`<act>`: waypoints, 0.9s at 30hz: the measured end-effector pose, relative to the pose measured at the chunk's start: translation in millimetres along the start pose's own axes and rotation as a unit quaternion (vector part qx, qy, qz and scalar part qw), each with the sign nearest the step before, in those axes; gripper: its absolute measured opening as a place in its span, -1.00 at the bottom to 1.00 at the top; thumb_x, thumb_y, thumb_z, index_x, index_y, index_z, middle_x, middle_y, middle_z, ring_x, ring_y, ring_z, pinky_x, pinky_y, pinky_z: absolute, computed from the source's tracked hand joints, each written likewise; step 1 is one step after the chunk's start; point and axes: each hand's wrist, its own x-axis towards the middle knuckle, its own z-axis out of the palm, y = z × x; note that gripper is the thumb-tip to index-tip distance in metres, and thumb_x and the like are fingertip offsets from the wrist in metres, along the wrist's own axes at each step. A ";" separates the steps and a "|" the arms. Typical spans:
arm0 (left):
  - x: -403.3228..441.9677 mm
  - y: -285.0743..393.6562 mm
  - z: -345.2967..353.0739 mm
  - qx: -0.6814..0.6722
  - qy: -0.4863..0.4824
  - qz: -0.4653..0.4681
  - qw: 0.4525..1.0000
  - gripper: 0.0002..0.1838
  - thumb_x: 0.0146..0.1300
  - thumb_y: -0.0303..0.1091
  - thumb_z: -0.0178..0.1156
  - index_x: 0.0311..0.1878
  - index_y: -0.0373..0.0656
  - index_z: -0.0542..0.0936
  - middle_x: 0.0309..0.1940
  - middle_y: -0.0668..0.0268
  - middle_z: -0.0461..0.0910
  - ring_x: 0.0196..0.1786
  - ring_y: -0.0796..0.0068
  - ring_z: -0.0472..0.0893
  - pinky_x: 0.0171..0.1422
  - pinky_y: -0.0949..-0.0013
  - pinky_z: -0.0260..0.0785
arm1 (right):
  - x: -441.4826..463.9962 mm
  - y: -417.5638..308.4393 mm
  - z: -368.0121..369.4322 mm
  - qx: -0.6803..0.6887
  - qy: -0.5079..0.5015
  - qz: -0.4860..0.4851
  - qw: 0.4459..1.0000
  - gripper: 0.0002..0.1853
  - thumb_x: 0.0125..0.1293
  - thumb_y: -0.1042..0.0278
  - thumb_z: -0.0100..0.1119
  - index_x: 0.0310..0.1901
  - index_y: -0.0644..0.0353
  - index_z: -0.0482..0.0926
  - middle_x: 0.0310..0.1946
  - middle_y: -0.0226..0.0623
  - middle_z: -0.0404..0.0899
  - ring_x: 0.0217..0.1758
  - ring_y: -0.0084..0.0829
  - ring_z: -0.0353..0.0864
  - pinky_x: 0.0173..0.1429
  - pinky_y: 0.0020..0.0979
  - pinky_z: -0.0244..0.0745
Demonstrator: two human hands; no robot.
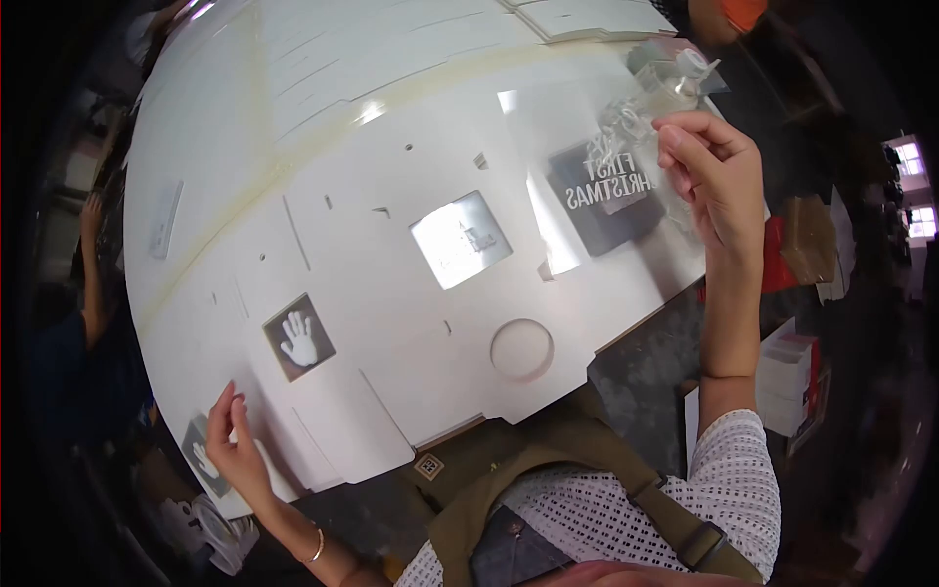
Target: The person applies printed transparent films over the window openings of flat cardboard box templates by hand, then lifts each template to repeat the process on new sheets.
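Observation:
My right hand (722, 181) is raised over the board's right side, thumb and forefinger pinched at the edge of what looks like a clear plastic film (618, 127). Beneath and beside the film, a dark square panel (606, 230) shows white lettering reading "FIRST CHRISTMAS" in reverse. Over at the lower left, my left hand (238, 452) hovers with loosely curled fingers and nothing visible in them. It partly covers a dark piece with a white handprint (201, 455). A second handprint square (299, 338) lies further in.
A large white cardboard sheet (391, 303) with slits covers the table. It bears a shiny square (460, 240) and a round cutout (521, 350). A clear container (675, 73) stands at the far right corner. Boxes (787, 382) sit right; another person's arm (91, 264) shows left.

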 end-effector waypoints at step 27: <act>12.1 118.8 118.1 0.036 -0.301 0.438 0.846 -0.49 -0.13 -0.49 0.27 0.02 -0.29 0.55 0.05 0.25 0.53 -0.01 0.27 0.57 -0.03 0.32 0.51 | -3.0 114.9 83.0 -0.051 -0.109 0.131 0.984 -0.88 0.20 0.45 0.26 -0.24 0.27 0.66 -0.53 -0.50 0.58 -0.55 -0.82 0.37 -0.50 -0.76 0.16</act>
